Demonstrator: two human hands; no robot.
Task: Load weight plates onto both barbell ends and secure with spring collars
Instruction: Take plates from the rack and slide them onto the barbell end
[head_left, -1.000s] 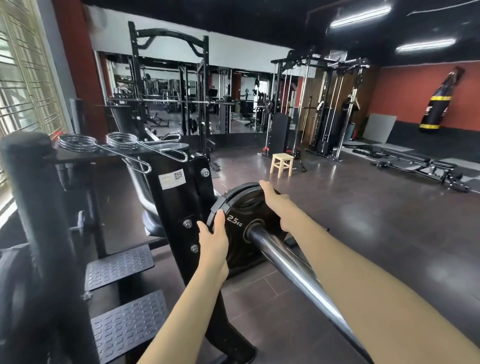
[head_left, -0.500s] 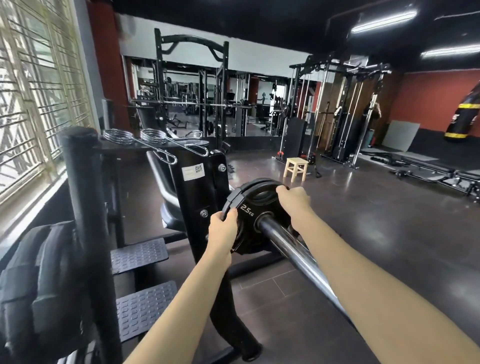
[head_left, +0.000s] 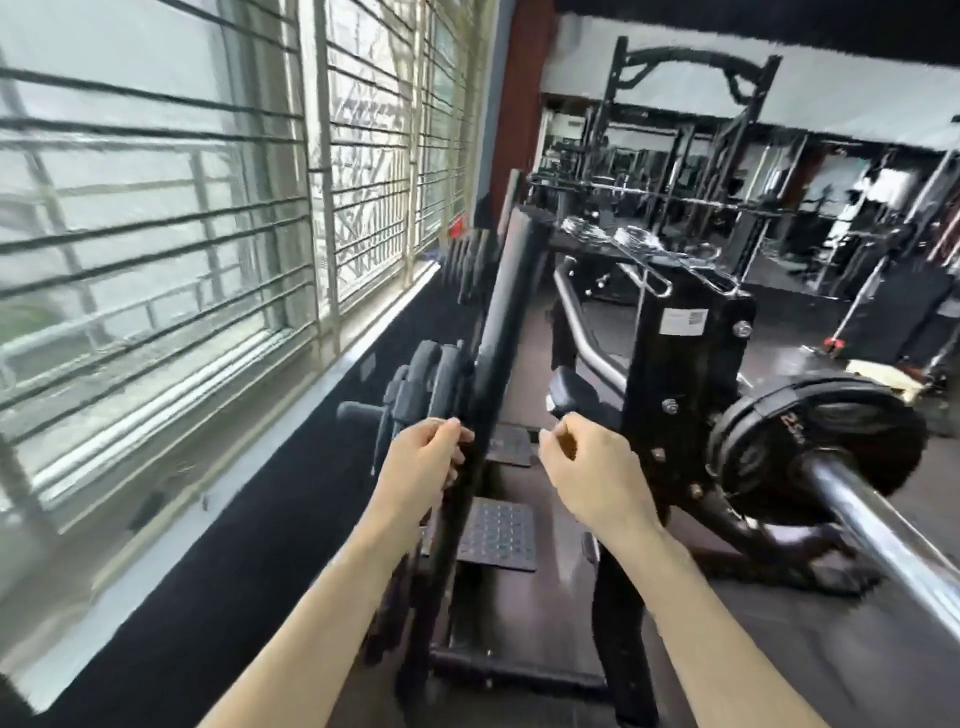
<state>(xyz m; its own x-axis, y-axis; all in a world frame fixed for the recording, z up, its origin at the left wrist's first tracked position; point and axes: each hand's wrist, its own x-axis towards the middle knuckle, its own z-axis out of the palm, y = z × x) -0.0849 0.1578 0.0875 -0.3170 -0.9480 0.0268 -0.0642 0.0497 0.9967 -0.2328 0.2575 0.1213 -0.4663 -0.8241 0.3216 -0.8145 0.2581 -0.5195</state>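
Observation:
A black 2.5 kg weight plate (head_left: 810, 441) sits on the chrome barbell sleeve (head_left: 883, 525) at the right, with no hand on it. Two silver spring collars (head_left: 636, 238) lie on top of the black rack upright (head_left: 685, 374). Several stored plates (head_left: 426, 379) hang on a peg at the left, behind a black padded post (head_left: 506, 322). My left hand (head_left: 421, 467) hovers just left of that post with its fingers loosely curled and nothing in it. My right hand (head_left: 592, 473) is between the post and the rack, also curled and holding nothing.
A barred window (head_left: 208, 208) and a black wall strip run along the left. Textured metal foot plates (head_left: 498, 535) lie on the floor below my hands. More racks and cable machines (head_left: 701, 171) fill the back of the gym. The view is motion-blurred.
Both hands have let go of the 2.5 kg plate, which stays on the sleeve. My view and hands have swung left toward the stored plates by the window.

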